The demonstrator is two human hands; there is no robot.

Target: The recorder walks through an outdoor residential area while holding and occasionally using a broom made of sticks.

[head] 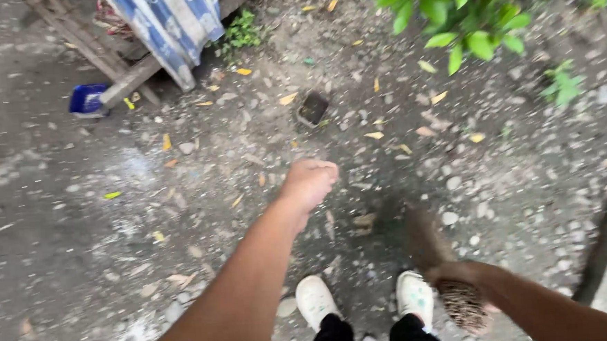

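At lower right, a broom (454,280) is gripped by the right hand (461,274); the left hand (309,182), loosely curled and empty, is held mid-frame. Short, low strokes are advised over the gravel (180,198).

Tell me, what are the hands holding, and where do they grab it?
The right hand grips a blurred brown broom near its bound bristle end. The left hand holds nothing.
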